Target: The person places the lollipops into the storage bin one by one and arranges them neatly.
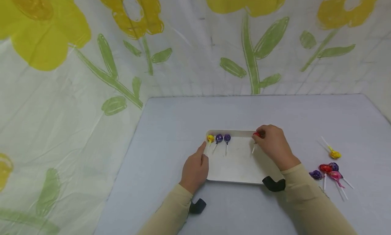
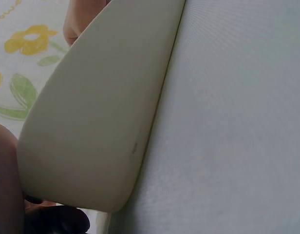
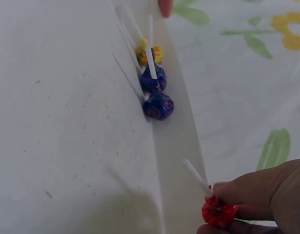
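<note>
Nine lollipops show in all: three in the tray, one in a hand, five loose on the bench.

The white tray [image 1: 232, 167] sits on the bench [image 1: 171, 126]. Along its far wall, from left to right, lie one yellow lollipop [image 1: 210, 139] and two purple ones, the first [image 1: 219, 138] and the second [image 1: 227, 138], sticks toward the near side.

The right hand [image 1: 275, 146] pinches one red lollipop [image 3: 219, 213] between thumb and fingers, near the tray's far right corner. The left hand [image 1: 194, 168] holds the tray's left side, thumb at the rim.

Right of the tray, a second yellow lollipop [image 1: 335, 155] lies farthest. Nearer, four are gathered closely: a second red lollipop [image 1: 325, 168], one pink lollipop [image 1: 335, 175], a purple lollipop at the left [image 1: 316, 175] and another purple lollipop at the far right [image 1: 334, 166].

Both forearms wear beige sleeves [image 1: 308, 194]. Behind, five yellow flowers show, at least partly, on a white sheet [image 1: 189, 65].
</note>
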`<act>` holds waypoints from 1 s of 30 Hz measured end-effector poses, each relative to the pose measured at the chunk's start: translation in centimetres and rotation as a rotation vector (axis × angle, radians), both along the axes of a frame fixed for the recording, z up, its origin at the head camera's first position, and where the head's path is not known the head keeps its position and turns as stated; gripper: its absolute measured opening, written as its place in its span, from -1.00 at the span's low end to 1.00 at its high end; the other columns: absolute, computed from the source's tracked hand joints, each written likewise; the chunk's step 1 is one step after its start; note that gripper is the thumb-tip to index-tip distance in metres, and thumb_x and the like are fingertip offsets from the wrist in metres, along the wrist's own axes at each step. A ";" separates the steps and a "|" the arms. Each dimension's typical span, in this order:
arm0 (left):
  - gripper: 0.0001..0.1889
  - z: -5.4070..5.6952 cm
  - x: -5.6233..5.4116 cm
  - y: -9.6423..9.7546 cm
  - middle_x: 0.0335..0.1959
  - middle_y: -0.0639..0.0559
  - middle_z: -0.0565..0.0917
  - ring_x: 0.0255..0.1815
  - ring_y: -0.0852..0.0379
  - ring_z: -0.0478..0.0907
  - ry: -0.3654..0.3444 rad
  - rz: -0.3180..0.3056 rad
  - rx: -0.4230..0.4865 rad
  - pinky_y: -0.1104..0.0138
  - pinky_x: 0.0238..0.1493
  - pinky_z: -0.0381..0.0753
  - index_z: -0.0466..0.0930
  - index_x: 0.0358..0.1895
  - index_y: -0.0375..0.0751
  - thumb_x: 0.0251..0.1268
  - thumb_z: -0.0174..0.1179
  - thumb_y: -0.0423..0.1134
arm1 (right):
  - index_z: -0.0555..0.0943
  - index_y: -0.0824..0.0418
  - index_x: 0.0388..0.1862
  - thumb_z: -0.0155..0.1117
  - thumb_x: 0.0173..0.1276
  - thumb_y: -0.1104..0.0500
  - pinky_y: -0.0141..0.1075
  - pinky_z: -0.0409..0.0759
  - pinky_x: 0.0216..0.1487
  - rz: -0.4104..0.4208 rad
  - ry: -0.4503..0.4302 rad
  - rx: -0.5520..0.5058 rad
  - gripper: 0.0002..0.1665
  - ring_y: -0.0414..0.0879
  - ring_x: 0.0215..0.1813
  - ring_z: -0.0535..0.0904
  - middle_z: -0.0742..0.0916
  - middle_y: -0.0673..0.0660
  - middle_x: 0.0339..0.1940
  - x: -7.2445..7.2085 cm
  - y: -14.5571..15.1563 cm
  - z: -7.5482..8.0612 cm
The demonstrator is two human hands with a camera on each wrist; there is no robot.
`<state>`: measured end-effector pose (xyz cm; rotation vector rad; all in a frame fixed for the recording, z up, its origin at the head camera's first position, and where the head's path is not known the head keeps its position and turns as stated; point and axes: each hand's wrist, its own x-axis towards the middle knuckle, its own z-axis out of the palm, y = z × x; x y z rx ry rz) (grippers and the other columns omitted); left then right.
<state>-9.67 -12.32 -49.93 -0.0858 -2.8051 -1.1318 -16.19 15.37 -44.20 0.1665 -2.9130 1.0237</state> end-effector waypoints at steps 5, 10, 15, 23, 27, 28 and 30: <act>-0.46 0.0 0.0 0.1 -0.63 0.11 0.37 -0.62 0.23 0.13 -0.015 0.001 0.000 0.34 -0.50 0.26 0.39 0.57 -0.20 0.59 -0.06 -0.27 | 0.73 0.46 -0.03 0.34 0.46 0.22 -0.08 0.64 -0.19 0.002 -0.015 0.017 -0.71 0.15 -0.14 0.67 0.76 0.35 -0.14 0.0 -0.4 0.1; -0.46 -0.1 0.0 0.0 -0.65 0.14 0.30 -0.65 0.25 0.07 -0.001 0.000 0.004 0.36 -0.57 0.18 0.40 0.56 -0.21 0.58 -0.05 -0.28 | 0.73 0.46 -0.03 0.35 0.47 0.23 -0.11 0.63 -0.22 0.013 -0.024 0.020 -0.71 0.12 -0.16 0.67 0.76 0.35 -0.15 -0.2 -0.8 0.0; -0.46 -0.3 0.0 0.0 -0.65 0.12 0.33 -0.64 0.24 0.07 0.003 -0.001 0.002 0.35 -0.56 0.18 0.40 0.56 -0.21 0.58 -0.05 -0.28 | 0.73 0.47 -0.04 0.35 0.46 0.23 -0.10 0.64 -0.22 0.026 -0.022 0.018 -0.71 0.11 -0.18 0.68 0.77 0.35 -0.17 -0.6 -1.2 -0.2; -0.46 -0.3 -0.1 0.0 -0.64 0.11 0.35 -0.63 0.23 0.08 -0.006 -0.003 0.010 0.34 -0.57 0.16 0.40 0.57 -0.20 0.58 -0.06 -0.28 | 0.76 0.42 -0.06 0.37 0.45 0.20 -0.06 0.65 -0.21 0.026 -0.011 0.063 -0.73 0.10 -0.18 0.70 0.79 0.31 -0.18 -0.8 -1.7 -0.4; -0.46 -0.3 -0.1 -0.1 -0.64 0.12 0.32 -0.64 0.23 0.08 -0.018 0.000 0.006 0.35 -0.57 0.16 0.39 0.57 -0.18 0.59 -0.06 -0.27 | 0.76 0.43 -0.07 0.38 0.44 0.22 -0.06 0.64 -0.20 0.037 -0.015 0.048 -0.74 0.12 -0.16 0.68 0.78 0.32 -0.18 -0.9 -2.1 -0.5; -0.46 -0.3 0.0 -0.1 -0.64 0.12 0.32 -0.64 0.23 0.08 -0.022 0.001 0.006 0.35 -0.57 0.16 0.39 0.57 -0.18 0.59 -0.06 -0.26 | 0.76 0.44 -0.07 0.38 0.44 0.23 -0.06 0.64 -0.19 0.042 -0.014 0.042 -0.74 0.12 -0.16 0.67 0.77 0.33 -0.17 -1.0 -2.2 -0.5; -0.46 -0.2 0.0 -0.1 -0.64 0.11 0.32 -0.64 0.22 0.09 -0.023 0.000 0.008 0.34 -0.57 0.17 0.39 0.57 -0.18 0.59 -0.06 -0.27 | 0.76 0.45 -0.08 0.38 0.44 0.25 -0.07 0.64 -0.18 0.049 -0.014 0.028 -0.75 0.13 -0.15 0.66 0.76 0.33 -0.18 -1.1 -2.4 -0.5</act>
